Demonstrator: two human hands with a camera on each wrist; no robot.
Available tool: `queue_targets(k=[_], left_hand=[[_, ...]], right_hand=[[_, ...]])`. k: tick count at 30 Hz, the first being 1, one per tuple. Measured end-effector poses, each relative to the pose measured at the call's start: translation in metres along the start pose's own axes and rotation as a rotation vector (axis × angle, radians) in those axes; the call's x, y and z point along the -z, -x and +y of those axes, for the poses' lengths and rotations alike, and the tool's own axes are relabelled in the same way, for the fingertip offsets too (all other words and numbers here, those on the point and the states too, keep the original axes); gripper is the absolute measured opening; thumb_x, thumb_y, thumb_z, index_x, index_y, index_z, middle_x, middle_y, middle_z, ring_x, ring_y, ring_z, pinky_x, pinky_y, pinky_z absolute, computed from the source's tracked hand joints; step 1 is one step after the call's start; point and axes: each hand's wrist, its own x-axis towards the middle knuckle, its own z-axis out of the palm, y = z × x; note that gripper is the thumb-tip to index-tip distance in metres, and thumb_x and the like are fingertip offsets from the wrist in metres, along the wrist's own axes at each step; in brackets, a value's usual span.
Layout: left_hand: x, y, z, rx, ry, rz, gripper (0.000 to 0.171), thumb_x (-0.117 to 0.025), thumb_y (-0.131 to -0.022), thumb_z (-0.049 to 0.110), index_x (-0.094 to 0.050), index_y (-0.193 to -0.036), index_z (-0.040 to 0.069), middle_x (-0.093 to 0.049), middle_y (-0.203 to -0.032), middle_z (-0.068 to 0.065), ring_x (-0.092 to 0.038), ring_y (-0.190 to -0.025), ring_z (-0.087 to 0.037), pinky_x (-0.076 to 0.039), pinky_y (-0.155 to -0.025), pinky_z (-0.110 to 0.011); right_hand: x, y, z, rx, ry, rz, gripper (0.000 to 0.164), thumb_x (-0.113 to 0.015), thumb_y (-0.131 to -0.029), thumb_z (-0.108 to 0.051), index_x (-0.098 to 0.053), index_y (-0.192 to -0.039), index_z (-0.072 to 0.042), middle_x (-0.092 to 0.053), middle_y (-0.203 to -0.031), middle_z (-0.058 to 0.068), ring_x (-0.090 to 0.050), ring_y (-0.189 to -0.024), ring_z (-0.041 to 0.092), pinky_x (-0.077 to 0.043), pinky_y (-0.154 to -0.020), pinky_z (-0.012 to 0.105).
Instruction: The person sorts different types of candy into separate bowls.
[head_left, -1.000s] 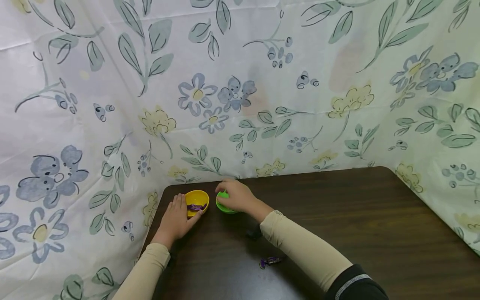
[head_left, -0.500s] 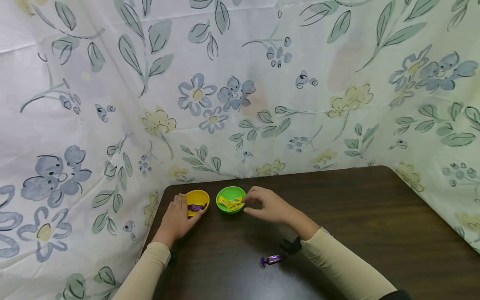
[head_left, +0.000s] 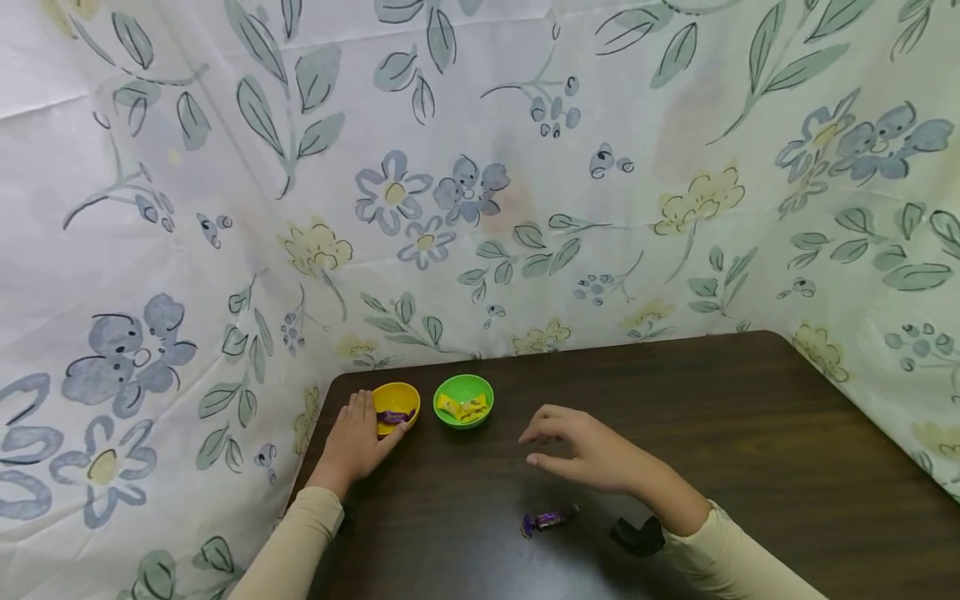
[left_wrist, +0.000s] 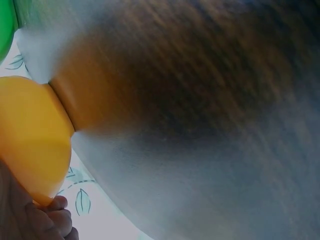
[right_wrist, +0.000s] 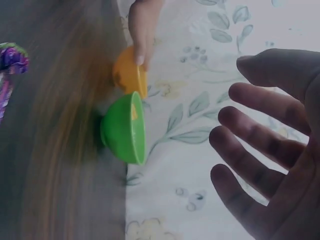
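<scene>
My left hand (head_left: 357, 437) holds the yellow bowl (head_left: 401, 390) at its left side, with the thumb along the near rim and the fingers at the far side. In the left wrist view, fingertips (left_wrist: 60, 220) show at the rim. A purple-wrapped candy (head_left: 393, 417) lies inside that bowl. Beside it stands a green bowl (head_left: 463, 422) containing yellow-wrapped candies (head_left: 472, 407). Over the table, right of the green bowl, my right hand (head_left: 588, 450) hangs with loosely bent, spread fingers and nothing in them. Another purple-wrapped candy (head_left: 547, 520) lies on the table below this hand.
The dark wooden table (head_left: 720, 433) reaches far to the right. Floral cloth (head_left: 555, 250) hangs behind it and on both sides. A black wrist strap (head_left: 637, 536) is at the right wrist.
My right hand has left the green bowl and moved right and toward me, uncovering the yellow candies inside. The left hand stays at the yellow bowl.
</scene>
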Motion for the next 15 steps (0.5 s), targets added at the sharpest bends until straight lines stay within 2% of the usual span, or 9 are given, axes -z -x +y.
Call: queue_targets(k=[7, 11, 15], left_hand=[[0.002, 0.001, -0.001, 0.014, -0.001, -0.009, 0.108, -0.046, -0.103, 0.071, -0.022, -0.162, -0.016, -0.024, -0.169, -0.037, -0.025, -0.158, -0.054, -0.021, -0.131, -0.062], [0.003, 0.001, 0.0, -0.003, 0.0, -0.001, 0.107, -0.044, -0.103, 0.071, -0.023, -0.161, -0.016, -0.025, -0.169, -0.038, -0.026, -0.158, -0.054, -0.021, -0.131, -0.062], [0.003, 0.001, 0.001, -0.004, 0.004, -0.004, 0.108, -0.042, -0.103, 0.073, -0.023, -0.161, -0.016, -0.025, -0.169, -0.037, -0.026, -0.158, -0.054, -0.021, -0.131, -0.062]], right_hand=[[-0.011, 0.016, 0.008, 0.032, 0.03, -0.002, 0.014, -0.069, -0.105, -0.021, -0.075, -0.117, -0.027, -0.068, -0.112, -0.009, -0.062, -0.094, 0.001, -0.06, -0.079, 0.032], [-0.019, 0.024, 0.012, 0.007, 0.057, -0.051, 0.014, -0.071, -0.104, -0.025, -0.075, -0.117, -0.028, -0.067, -0.112, -0.009, -0.063, -0.094, 0.006, -0.059, -0.079, 0.031], [-0.026, 0.03, 0.014, -0.034, 0.064, -0.115, 0.013, -0.071, -0.104, -0.026, -0.075, -0.117, -0.026, -0.066, -0.114, -0.01, -0.064, -0.099, 0.008, -0.058, -0.083, 0.032]])
